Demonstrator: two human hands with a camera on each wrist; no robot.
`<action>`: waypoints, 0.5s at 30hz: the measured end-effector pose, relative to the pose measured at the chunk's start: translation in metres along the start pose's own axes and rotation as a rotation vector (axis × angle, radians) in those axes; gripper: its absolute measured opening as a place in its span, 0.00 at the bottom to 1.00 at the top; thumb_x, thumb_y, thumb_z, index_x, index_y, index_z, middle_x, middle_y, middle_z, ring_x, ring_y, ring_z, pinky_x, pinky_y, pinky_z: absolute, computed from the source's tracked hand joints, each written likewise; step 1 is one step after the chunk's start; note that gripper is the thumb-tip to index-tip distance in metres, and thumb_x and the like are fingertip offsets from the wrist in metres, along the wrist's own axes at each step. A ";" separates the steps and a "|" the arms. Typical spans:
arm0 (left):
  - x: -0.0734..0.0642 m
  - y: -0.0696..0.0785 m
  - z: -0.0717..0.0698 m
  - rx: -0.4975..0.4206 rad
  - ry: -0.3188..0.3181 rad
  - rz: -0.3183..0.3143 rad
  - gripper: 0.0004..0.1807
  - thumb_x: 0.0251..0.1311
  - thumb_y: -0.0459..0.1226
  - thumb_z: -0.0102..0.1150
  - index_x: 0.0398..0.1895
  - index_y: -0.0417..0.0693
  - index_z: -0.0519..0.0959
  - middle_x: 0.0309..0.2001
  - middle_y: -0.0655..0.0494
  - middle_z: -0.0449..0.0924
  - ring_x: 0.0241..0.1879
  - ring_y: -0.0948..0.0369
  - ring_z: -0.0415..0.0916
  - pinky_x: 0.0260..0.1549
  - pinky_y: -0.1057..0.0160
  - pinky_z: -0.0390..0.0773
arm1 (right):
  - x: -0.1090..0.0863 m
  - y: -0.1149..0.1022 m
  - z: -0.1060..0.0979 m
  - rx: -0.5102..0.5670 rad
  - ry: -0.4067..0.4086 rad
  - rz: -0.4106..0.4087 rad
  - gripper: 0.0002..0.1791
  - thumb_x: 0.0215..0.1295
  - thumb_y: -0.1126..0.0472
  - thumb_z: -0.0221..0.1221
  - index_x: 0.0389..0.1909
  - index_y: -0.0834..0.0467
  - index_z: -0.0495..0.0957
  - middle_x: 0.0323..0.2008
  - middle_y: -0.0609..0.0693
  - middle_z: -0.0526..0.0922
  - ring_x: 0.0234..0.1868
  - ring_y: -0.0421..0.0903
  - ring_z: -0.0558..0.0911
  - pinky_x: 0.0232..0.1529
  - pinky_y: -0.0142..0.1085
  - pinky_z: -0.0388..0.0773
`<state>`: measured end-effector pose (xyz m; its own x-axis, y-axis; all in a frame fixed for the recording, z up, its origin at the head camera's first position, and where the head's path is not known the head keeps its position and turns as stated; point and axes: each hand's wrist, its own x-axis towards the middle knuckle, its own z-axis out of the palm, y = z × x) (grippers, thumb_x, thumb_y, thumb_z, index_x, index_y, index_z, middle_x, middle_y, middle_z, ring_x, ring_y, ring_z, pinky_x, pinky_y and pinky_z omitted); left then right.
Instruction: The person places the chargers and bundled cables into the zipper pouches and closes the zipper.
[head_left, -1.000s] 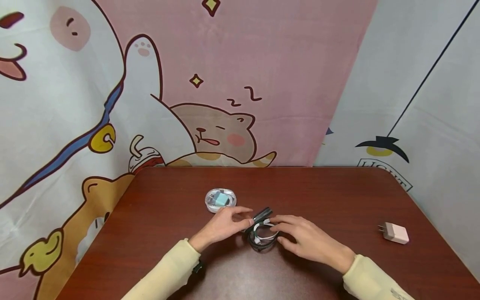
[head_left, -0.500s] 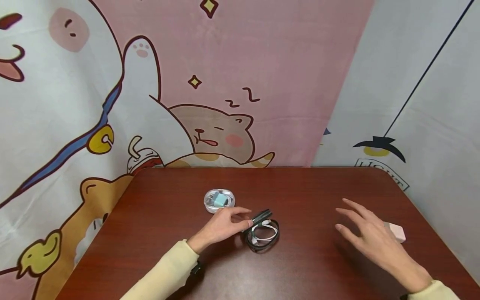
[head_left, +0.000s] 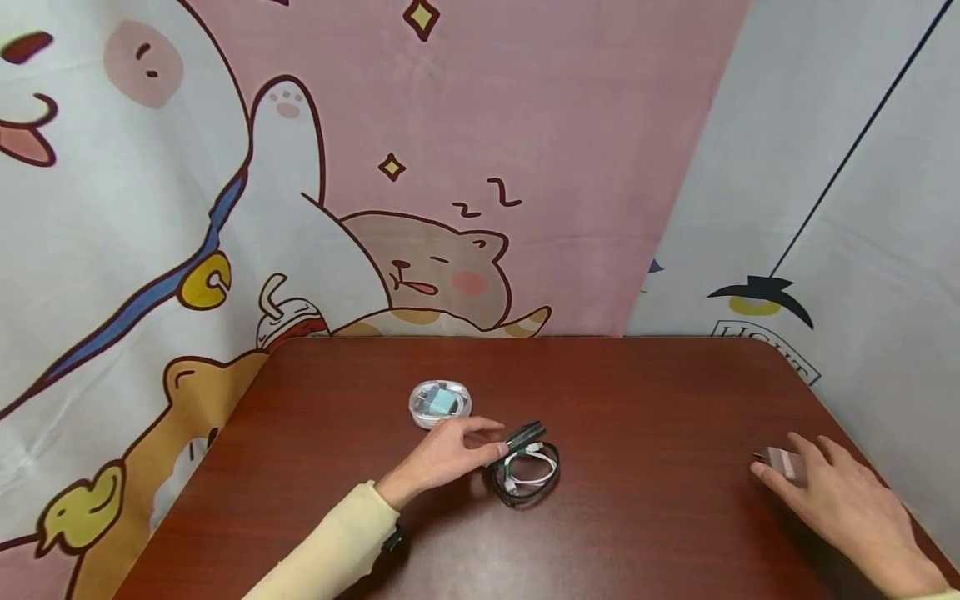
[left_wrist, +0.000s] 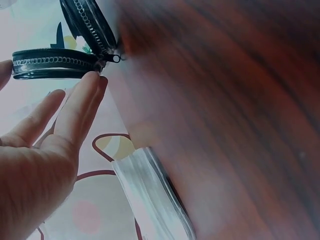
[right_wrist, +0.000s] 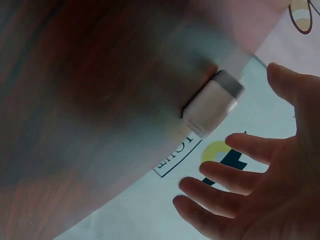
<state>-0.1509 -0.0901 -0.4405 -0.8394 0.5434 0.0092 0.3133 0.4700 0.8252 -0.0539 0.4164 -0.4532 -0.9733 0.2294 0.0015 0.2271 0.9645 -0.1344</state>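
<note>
Near the table's middle lies a small round zip case [head_left: 527, 475], black-edged and unzipped, its lid tilted up, with a white cable [head_left: 531, 469] coiled inside. My left hand [head_left: 447, 454] holds the case at its left side; in the left wrist view the black zip edge [left_wrist: 55, 64] sits between the thumb and the fingertips. At the far right, my right hand [head_left: 843, 500] reaches over a pale pink charger plug [head_left: 785, 463], hiding part of it. The right wrist view shows the charger [right_wrist: 212, 105] on the table, apart from the outstretched fingers.
Behind my left hand sits a coiled white cable with a light blue charger plug [head_left: 440, 402] in clear packaging. The brown table [head_left: 637, 400] ends at a cartoon-printed cloth [head_left: 570, 167] at the back and sides.
My right hand has left the zip case and moved right to the pale pink charger plug. My left hand has stayed at the case.
</note>
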 end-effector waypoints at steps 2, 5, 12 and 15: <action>0.000 0.000 0.000 0.001 -0.001 0.000 0.28 0.67 0.52 0.64 0.61 0.43 0.83 0.50 0.53 0.88 0.46 0.61 0.86 0.47 0.63 0.83 | 0.000 0.004 0.001 -0.015 -0.026 0.011 0.56 0.65 0.22 0.52 0.61 0.75 0.67 0.52 0.82 0.66 0.47 0.78 0.70 0.42 0.73 0.70; -0.001 0.000 0.000 0.000 0.001 -0.003 0.27 0.67 0.52 0.64 0.61 0.44 0.83 0.50 0.55 0.88 0.46 0.62 0.86 0.47 0.63 0.83 | -0.001 0.006 0.000 -0.046 -0.053 0.026 0.51 0.68 0.26 0.54 0.59 0.74 0.69 0.45 0.81 0.69 0.41 0.74 0.71 0.39 0.68 0.71; -0.001 0.000 0.000 0.005 0.010 -0.007 0.26 0.67 0.53 0.63 0.59 0.46 0.84 0.49 0.57 0.88 0.46 0.63 0.86 0.47 0.64 0.83 | -0.002 0.003 -0.001 -0.057 -0.109 0.041 0.40 0.70 0.39 0.61 0.56 0.76 0.70 0.35 0.74 0.73 0.36 0.67 0.74 0.35 0.64 0.74; -0.001 -0.001 0.000 0.014 0.016 -0.010 0.25 0.67 0.53 0.63 0.59 0.46 0.84 0.49 0.57 0.88 0.46 0.65 0.86 0.47 0.64 0.83 | 0.001 0.002 0.001 -0.035 -0.135 0.047 0.39 0.68 0.44 0.64 0.56 0.78 0.68 0.35 0.73 0.73 0.35 0.65 0.75 0.35 0.62 0.75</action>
<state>-0.1500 -0.0911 -0.4417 -0.8493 0.5278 0.0104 0.3115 0.4851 0.8171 -0.0542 0.4182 -0.4540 -0.9565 0.2572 -0.1377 0.2714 0.9576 -0.0968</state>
